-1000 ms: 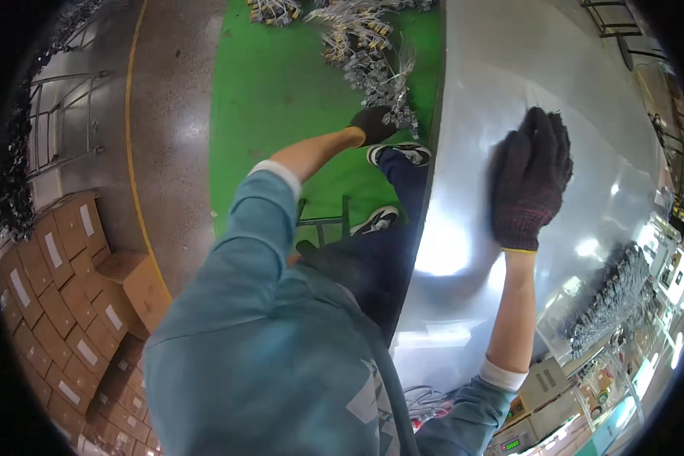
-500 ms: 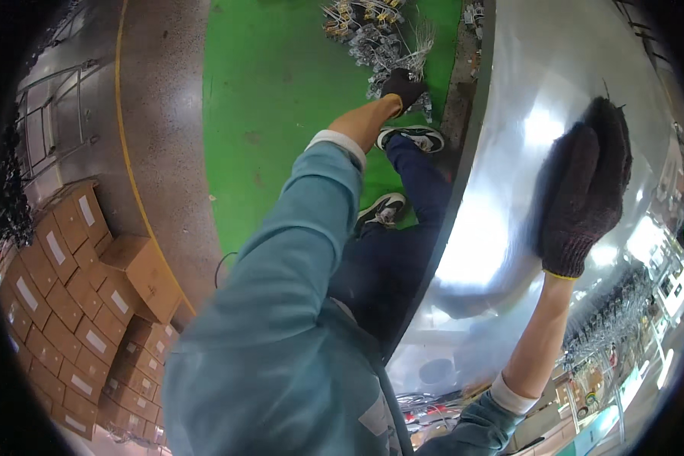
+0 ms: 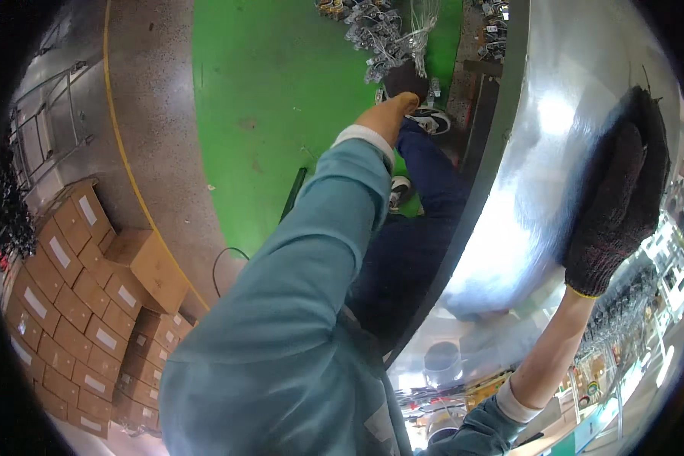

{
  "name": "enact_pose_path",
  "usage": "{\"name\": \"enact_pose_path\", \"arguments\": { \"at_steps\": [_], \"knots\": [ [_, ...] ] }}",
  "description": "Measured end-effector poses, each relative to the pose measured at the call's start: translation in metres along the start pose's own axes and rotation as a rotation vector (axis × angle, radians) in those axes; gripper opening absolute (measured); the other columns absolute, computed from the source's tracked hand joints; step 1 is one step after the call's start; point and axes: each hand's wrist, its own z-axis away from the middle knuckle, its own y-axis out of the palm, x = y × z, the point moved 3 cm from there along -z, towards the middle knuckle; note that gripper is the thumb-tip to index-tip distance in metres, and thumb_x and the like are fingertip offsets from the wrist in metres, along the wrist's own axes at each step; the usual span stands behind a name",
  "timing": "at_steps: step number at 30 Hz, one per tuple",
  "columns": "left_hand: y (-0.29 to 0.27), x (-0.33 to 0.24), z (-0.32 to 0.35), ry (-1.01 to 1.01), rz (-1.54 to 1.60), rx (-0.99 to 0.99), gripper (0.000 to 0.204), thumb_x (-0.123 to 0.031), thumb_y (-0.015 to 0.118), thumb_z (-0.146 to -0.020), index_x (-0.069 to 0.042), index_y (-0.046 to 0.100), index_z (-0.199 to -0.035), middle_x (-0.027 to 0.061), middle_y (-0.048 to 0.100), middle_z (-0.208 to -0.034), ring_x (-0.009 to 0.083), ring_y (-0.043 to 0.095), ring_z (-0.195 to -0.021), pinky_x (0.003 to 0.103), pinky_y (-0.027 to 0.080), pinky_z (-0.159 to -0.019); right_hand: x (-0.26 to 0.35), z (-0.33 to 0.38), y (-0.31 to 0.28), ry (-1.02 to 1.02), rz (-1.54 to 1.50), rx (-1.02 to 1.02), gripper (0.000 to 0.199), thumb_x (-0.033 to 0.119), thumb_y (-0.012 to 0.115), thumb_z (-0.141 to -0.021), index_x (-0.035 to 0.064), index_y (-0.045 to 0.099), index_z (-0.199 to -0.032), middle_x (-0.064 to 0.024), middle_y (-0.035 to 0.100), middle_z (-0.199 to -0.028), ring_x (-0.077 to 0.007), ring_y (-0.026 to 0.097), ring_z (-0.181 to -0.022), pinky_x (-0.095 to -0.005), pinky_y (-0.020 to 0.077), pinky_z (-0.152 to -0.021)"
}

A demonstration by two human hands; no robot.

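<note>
My left hand [image 3: 406, 80], in a dark knit glove, reaches down over the green floor. Its fingers appear wrapped round a bundle of thin pale wires [image 3: 420, 34], which fan out upward from it; the fingertips are partly hidden. Right beside this hand lies a heap of clear and grey connectors with leads [image 3: 376, 34]. My right hand [image 3: 619, 194], in a dark glove with a yellow-edged cuff, lies flat on a shiny metal tabletop [image 3: 494, 243], its fingers stretched out and holding nothing. A few thin dark strands stick out at its fingertips.
The table's dark edge [image 3: 475, 205] runs beside my legs and shoes [image 3: 431, 120]. Stacked cardboard boxes [image 3: 72, 304] stand at the left, past a yellow floor line [image 3: 133, 182]. More connectors [image 3: 494, 30] lie beyond the table edge. A thin black cable [image 3: 219, 266] loops near my left sleeve.
The view has shifted slightly. My left hand now covers the lower end of the pale wires, which stand more upright above it. My right hand stays flat on the metal.
</note>
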Motion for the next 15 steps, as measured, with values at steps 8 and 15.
{"name": "enact_pose_path", "arguments": {
  "at_steps": [8,15],
  "knots": [
    [0.023,0.105,-0.009,-0.07,-0.024,0.328,0.044,-0.038,0.074,-0.085,-0.013,0.078,-0.12,0.0242,0.076,-0.116,0.0417,0.074,-0.112,0.051,0.06,-0.093,-0.005,-0.017,0.029,-0.092,0.052,-0.025,0.031,0.017,0.063,-0.11,-0.0008,0.073,-0.134,-0.0169,0.076,-0.129,-0.029,0.074,-0.113,-0.0389,0.0584,-0.102],
    [-0.025,0.183,-0.037,-0.216,0.276,0.901,0.069,-0.012,0.078,-0.084,-0.015,0.061,-0.152,0.0076,0.077,-0.124,0.0188,0.067,-0.087,0.042,0.061,-0.076,-0.008,-0.02,0.033,-0.196,0.104,-0.019,0.031,0.019,0.062,-0.111,0.0006,0.073,-0.133,-0.0164,0.076,-0.128,-0.0281,0.074,-0.114,-0.0404,0.0581,-0.104]
  ]
}}
